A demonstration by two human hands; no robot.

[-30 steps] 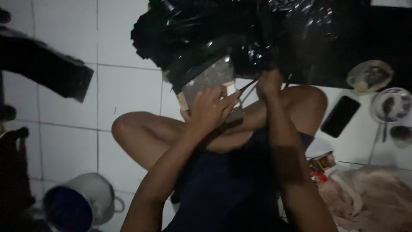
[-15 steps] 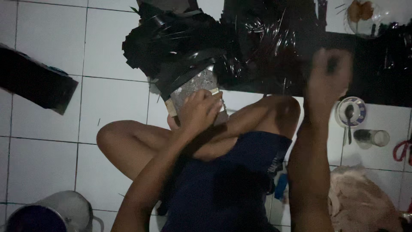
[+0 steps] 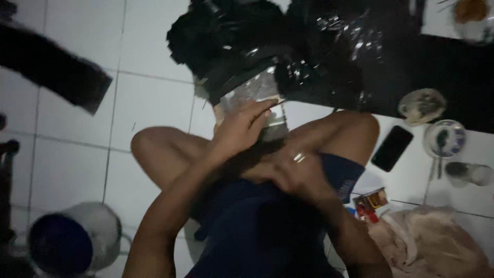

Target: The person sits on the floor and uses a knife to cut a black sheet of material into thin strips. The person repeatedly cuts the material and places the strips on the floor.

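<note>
Gripping a clear plastic packet [image 3: 256, 103] at the black bag's [image 3: 242, 46] mouth, left hand [image 3: 241, 128] holds; right hand [image 3: 298, 172] blurred, grasp indeterminable; packet remains partly outside.

i saw a dim room with a white tiled floor [image 3: 149, 105] crossed by dark grout lines, a black sheet [image 3: 437, 67] spread across its far right part.
</note>
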